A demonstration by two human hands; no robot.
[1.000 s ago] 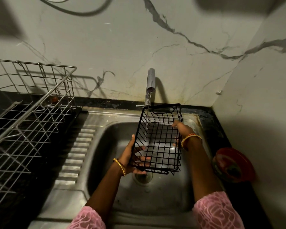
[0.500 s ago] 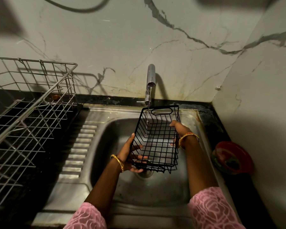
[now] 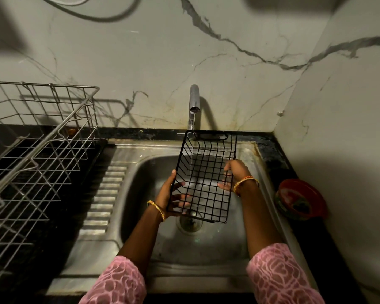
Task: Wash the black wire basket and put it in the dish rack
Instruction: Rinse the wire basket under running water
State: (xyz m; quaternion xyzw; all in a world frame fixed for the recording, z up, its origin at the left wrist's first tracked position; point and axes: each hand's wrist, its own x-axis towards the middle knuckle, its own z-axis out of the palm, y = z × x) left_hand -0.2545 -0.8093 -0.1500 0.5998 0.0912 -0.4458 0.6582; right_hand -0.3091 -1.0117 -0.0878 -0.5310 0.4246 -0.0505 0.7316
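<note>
I see my 2 hands, left hand (image 3: 170, 194) and right hand (image 3: 234, 175), each gripping a side of the black wire basket (image 3: 203, 178) over the sink (image 3: 140, 216), under the running tap (image 3: 194, 102).

Your dish rack (image 3: 40, 154) at nine o'clock runs off the left edge, so its full length stays unseen. Your left hand (image 3: 170, 194) has its fingers behind the mesh of the black wire basket (image 3: 203, 178), and the grip there shows only through the wires. The basket's near corner covers part of the drain (image 3: 190, 222). At three o'clock a red container (image 3: 299, 199) sits in shadow on the worktop (image 3: 272, 148); its contents are too dark to tell. Both sleeves (image 3: 279, 275) are cut by the bottom edge.
</note>
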